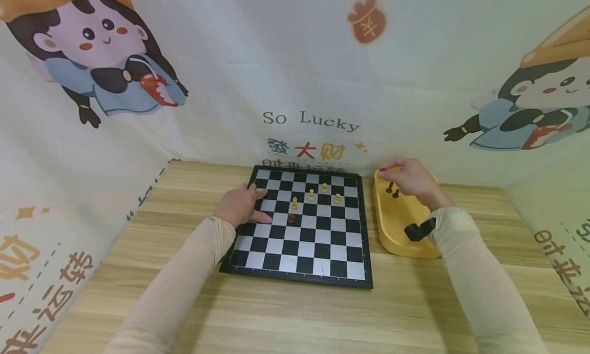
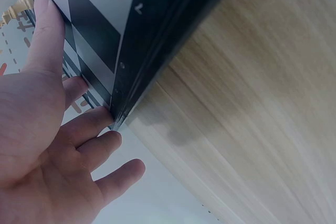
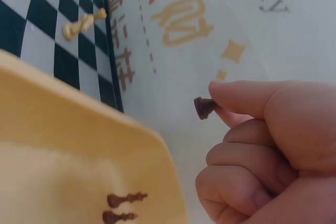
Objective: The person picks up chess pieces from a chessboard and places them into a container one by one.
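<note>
My left hand (image 1: 237, 204) rests at the left edge of a black-and-white chessboard (image 1: 297, 279), thumb and index finger stretched over its squares. In the left wrist view, the other fingers lie loosely along the board's dark rim. My right hand (image 1: 410, 180) pinches a small dark brown chess piece (image 3: 204, 107) between thumb and index finger, above the far left part of a yellow tray (image 1: 386, 244). The piece's base sticks out from the fingertips; its top is hidden. Inside the tray are two more brown chess pieces (image 3: 126, 199).
Several cream chess pieces (image 1: 311, 194) stand on the board's far half, with a reddish-brown piece (image 1: 291, 218) nearer. The tray stands right of the board on a wooden table (image 1: 276, 318). A printed cloth (image 1: 313, 62) hangs behind and at both sides.
</note>
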Motion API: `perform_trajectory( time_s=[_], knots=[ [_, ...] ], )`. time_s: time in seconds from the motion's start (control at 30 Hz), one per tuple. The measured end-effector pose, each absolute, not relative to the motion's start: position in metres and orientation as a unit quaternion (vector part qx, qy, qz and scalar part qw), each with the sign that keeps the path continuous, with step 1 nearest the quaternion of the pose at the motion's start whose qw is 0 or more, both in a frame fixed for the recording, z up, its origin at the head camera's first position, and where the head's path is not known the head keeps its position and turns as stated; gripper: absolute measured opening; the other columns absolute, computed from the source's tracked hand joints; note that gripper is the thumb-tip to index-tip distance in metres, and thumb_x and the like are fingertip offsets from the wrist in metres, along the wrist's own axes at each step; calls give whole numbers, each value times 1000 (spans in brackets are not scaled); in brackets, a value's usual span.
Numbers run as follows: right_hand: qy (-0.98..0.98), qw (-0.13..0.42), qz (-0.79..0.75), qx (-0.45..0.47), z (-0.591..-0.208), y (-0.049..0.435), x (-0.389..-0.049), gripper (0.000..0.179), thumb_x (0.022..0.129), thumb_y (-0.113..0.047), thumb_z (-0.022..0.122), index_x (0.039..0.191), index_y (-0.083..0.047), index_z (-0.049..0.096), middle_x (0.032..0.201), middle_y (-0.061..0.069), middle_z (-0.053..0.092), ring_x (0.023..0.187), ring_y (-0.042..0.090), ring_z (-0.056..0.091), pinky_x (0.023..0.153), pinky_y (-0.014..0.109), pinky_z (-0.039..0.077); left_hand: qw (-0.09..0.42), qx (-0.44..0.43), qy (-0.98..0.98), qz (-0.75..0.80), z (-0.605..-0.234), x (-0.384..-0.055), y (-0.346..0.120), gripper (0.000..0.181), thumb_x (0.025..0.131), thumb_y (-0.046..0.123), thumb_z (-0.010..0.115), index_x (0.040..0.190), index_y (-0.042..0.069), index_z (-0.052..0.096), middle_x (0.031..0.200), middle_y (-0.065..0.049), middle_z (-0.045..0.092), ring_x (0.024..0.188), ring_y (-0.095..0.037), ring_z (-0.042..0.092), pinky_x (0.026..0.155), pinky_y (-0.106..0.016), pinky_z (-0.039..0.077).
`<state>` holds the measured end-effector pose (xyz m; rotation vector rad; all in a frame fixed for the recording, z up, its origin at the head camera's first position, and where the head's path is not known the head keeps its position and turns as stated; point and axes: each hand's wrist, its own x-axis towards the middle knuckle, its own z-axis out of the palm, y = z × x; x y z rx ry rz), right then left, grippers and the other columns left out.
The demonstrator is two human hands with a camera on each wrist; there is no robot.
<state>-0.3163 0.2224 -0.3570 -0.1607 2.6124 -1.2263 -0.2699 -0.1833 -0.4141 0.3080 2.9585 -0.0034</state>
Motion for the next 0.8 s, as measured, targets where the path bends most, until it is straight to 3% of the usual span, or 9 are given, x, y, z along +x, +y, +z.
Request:
perform_trajectory(
  time_s=[0.13,0.37,0.5,0.6,0.8],
  knots=[
    [897,128,-421,-47,-358,229,-320,44,101,-28,61,136,-2,59,67,-15,54,47,2,34,48,21,35,81,108,991,0,-412,-269,-183,94,79,66,71,155,17,45,160,-26,40,146,-46,42,110,-54,49],
    [880,162,-444,-32,-365,234,-325,46,103,-27,58,140,1,52,65,-15,53,43,2,28,46,23,31,94,102,990,-3,-414,-270,-184,95,79,67,71,156,18,44,161,-25,38,147,-46,40,112,-54,48],
    [884,168,-435,-26,-372,236,-328,44,104,-26,57,139,0,53,96,-3,67,44,2,29,47,23,32,99,100,990,-2,-413,-271,-184,95,79,67,70,156,18,43,161,-25,38,147,-46,40,112,-54,47],
    [888,176,-424,-19,-378,239,-331,42,104,-26,56,138,-2,54,110,4,66,45,3,31,47,23,33,102,100,990,-2,-412,-271,-183,96,79,67,70,156,18,42,162,-25,37,148,-46,39,113,-54,47],
    [897,193,-398,-15,-385,240,-334,40,103,-27,57,136,-5,57,100,4,62,47,7,34,50,26,35,100,102,990,-4,-413,-271,-183,96,78,68,70,156,19,43,161,-24,38,147,-45,41,111,-53,49]
  ],
)
